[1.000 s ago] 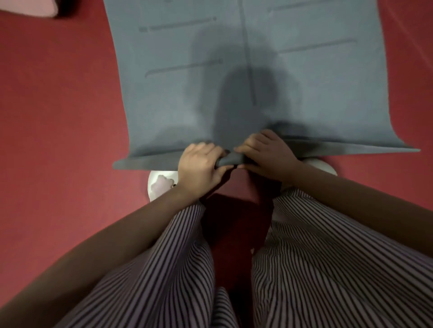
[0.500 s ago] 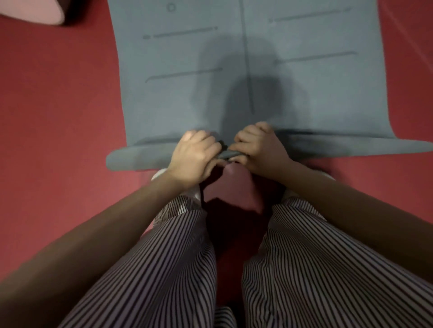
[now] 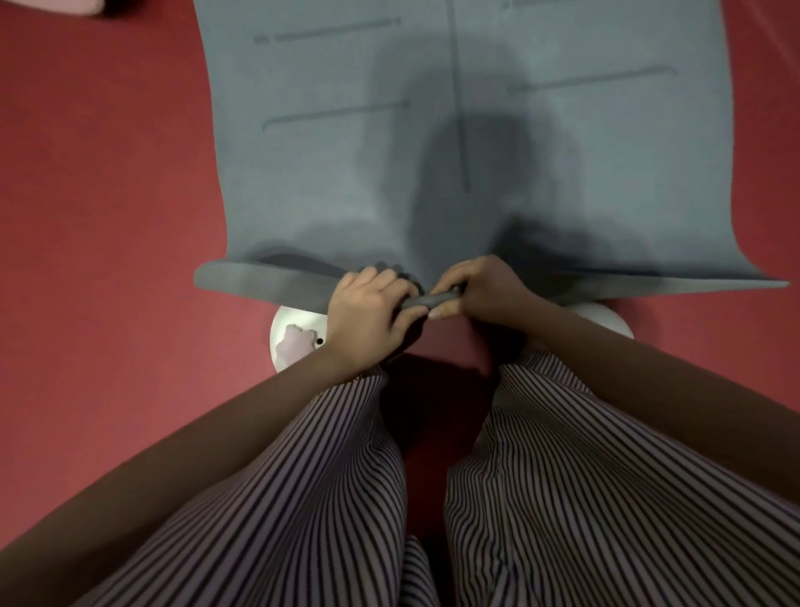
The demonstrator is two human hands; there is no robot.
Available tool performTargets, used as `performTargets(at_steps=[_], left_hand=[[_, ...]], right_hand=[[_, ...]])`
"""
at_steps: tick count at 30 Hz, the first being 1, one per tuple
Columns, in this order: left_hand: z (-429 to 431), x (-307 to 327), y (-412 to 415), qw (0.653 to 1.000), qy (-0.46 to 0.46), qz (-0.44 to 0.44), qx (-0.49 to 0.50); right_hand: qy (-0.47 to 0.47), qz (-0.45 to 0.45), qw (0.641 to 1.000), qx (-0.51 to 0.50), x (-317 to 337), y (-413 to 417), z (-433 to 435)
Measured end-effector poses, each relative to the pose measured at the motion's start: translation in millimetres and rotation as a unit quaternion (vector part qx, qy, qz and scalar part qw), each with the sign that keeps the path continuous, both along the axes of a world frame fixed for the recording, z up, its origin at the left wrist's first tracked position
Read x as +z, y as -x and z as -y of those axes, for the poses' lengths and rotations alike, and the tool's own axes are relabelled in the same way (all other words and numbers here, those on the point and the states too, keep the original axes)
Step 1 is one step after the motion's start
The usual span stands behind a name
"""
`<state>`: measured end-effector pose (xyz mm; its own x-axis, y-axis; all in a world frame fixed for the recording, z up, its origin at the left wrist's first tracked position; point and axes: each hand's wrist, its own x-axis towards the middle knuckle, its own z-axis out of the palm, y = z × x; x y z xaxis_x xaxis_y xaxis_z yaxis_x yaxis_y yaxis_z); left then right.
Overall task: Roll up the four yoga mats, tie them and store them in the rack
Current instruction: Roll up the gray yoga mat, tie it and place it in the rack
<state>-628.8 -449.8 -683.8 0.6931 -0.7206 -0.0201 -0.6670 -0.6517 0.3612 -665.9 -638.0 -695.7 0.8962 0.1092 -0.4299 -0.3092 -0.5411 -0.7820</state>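
Note:
A grey yoga mat [image 3: 346, 173] with darker guide lines lies flat on the red floor and runs away from me out of the top of the view. Its near edge is curled over into a thin, tight fold across the mat's width. My left hand [image 3: 368, 316] and my right hand [image 3: 480, 290] sit side by side at the middle of that edge. Both have fingers curled over the folded edge and thumbs under it, gripping it. The fold stands higher at the left end than at the right.
The red floor [image 3: 108, 216] spreads on both sides of the mat. My white slippers [image 3: 294, 342] peek out under the mat's near edge. A pink object [image 3: 56, 5] shows at the top left corner. My striped trousers fill the bottom of the view.
The near edge of the mat has been curled over tighter between my hands. Both hands stay together at its middle, shifted only slightly.

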Motion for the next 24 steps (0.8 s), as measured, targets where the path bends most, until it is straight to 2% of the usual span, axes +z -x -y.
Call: performTargets(at_steps=[2,4,6,8,9,11,13,16,19,21,24], left_hand=[[5,1,-4,0.999,-0.024,-0.031,0.014],[11,4,-8,0.996,-0.057,-0.062,0.032],[18,5,-11,0.986,-0.116,-0.109,0.049],[20,2,-11,0.976,-0.161,-0.132,0.057],[20,2,-11,0.972,-0.178,-0.14,0.06],[22,1,-11,0.969,-0.19,-0.145,0.06],[22,-2,-10,0.969,-0.198,-0.141,0.05],[22,-5,-9,0.972,-0.194,-0.13,0.037],[14,-3,-6,0.991,-0.112,-0.07,0.015],[8,-5,-6,0.995,-0.088,-0.04,-0.01],[13,-2,-13,0.993,-0.082,-0.08,-0.021]], right_hand=[[-0.005,-0.024,1.0,0.009,-4,-4,2],[0.017,-0.003,1.0,0.015,-2,-4,0],[0.128,0.107,0.986,0.027,-8,2,-3],[0.251,0.206,0.946,0.009,-11,15,-8],[0.274,0.235,0.932,-0.006,-10,23,-11],[0.264,0.256,0.929,-0.036,-13,35,-14],[0.24,0.21,0.947,-0.039,-16,33,-12],[0.207,0.066,0.976,0.022,-14,16,-3],[0.177,0.039,0.983,0.036,-17,12,1],[0.166,0.038,0.985,0.018,-16,12,1],[0.147,0.048,0.988,-0.011,-16,10,1]])
